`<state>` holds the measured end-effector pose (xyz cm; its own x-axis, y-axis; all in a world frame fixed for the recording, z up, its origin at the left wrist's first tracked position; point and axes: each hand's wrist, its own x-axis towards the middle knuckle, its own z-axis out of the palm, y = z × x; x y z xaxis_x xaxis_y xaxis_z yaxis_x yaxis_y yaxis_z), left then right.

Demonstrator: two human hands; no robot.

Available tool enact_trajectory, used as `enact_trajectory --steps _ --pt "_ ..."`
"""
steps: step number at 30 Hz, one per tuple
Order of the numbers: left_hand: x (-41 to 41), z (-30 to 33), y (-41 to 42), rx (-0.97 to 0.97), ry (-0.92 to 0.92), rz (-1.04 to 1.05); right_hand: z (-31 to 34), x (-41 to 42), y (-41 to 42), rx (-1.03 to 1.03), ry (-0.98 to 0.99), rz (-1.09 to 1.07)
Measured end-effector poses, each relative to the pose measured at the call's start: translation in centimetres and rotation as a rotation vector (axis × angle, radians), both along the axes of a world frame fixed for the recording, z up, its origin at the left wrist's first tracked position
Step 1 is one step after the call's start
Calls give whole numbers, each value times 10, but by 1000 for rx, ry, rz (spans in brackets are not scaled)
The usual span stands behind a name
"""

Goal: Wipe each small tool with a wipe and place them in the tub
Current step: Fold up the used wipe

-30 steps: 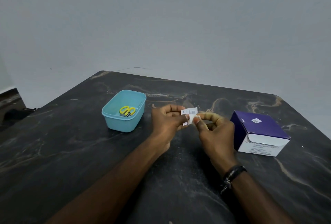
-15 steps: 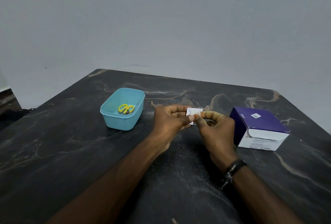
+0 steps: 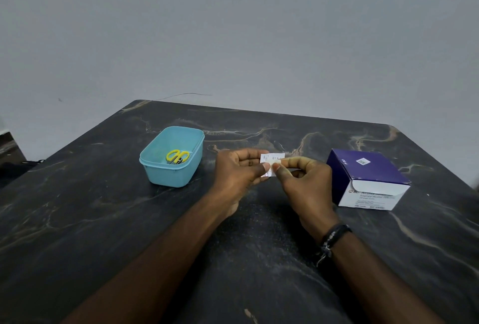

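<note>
A small white wipe packet point(image 3: 272, 161) is held above the middle of the table. My left hand point(image 3: 241, 170) pinches its left side between thumb and fingers. My right hand point(image 3: 303, 178) pinches its right side in the same way. A light blue plastic tub point(image 3: 153, 168) stands to the left of my hands. Inside the tub lie small scissors with yellow handles point(image 3: 177, 155).
A purple and white box of alcohol swabs point(image 3: 368, 181) stands to the right of my right hand. The dark marbled table point(image 3: 77, 220) ends at a grey wall behind. A dark object sits at the far left edge point(image 3: 10, 147).
Both hands have kept their pinch on the packet and shifted it slightly between the fingers. The view has tilted a little. Tub and box have not moved.
</note>
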<state>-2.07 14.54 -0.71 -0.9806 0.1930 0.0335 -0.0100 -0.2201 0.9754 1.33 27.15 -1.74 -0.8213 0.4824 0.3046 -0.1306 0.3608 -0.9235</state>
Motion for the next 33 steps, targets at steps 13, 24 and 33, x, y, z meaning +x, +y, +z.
enact_trajectory --steps 13,24,33 --pt "-1 3 -8 -62 -14 -65 3 4 3 -30 -2 136" --pt "-7 3 -12 -51 -30 -98 8 8 2 -93 16 261" --pt "-9 6 -11 72 -93 -140 9 5 3 -169 79 211"
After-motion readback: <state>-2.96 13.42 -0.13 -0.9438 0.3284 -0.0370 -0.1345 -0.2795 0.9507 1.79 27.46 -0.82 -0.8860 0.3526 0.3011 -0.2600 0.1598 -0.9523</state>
